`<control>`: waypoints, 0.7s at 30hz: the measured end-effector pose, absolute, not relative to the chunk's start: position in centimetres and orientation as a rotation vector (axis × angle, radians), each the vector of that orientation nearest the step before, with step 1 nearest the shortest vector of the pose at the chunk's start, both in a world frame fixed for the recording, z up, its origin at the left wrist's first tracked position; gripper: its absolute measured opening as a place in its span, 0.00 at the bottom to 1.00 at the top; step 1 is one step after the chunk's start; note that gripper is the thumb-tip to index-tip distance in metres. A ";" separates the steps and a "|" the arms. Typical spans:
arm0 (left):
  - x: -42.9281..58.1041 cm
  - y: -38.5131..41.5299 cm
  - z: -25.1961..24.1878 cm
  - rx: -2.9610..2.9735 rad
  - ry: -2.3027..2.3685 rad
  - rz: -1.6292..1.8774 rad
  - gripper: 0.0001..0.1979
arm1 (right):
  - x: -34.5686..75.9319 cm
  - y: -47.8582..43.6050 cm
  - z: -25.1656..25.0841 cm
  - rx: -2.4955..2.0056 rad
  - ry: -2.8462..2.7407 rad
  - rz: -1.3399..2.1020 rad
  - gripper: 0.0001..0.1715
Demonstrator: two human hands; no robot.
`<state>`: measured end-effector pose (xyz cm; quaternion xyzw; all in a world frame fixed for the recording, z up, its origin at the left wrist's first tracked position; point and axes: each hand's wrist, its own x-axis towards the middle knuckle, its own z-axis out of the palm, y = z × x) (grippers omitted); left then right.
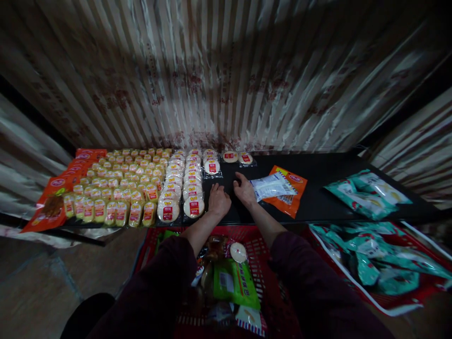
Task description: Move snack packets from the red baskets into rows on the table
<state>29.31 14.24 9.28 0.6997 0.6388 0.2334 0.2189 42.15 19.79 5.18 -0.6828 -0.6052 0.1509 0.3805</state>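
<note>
My left hand [219, 200] rests on the black shelf [328, 197] with its fingers curled, right beside a row of round cake packets with red labels [193, 206]. My right hand [244, 189] lies next to it on the bare shelf top, fingers stretched forward and flat, holding nothing. Just right of that hand lies a white packet [271, 186] on top of an orange packet [291, 190]. Whether the left hand grips anything is hidden by its curled fingers.
Rows of small yellow snack packets [120, 188] and orange bags [58, 193] fill the shelf's left part. Teal packets [367, 193] lie at its right end. Below me stand a red basket [268, 263] with mixed packets and another red basket [384, 263] of teal packets.
</note>
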 end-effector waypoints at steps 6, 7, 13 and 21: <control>29.1 14.2 9.3 1.988 1.757 0.624 0.22 | 44.2 21.2 5.4 -1.892 -1.389 0.266 0.27; 29.1 14.7 9.4 2.027 1.745 0.632 0.22 | 44.5 21.7 5.4 -1.897 -1.384 0.237 0.27; 30.7 19.9 11.5 2.327 1.664 0.597 0.25 | 44.9 25.6 5.5 -1.766 -1.635 -0.061 0.30; 32.3 25.5 11.0 2.525 1.614 0.357 0.32 | 45.0 30.6 6.5 -1.829 -1.924 -0.024 0.25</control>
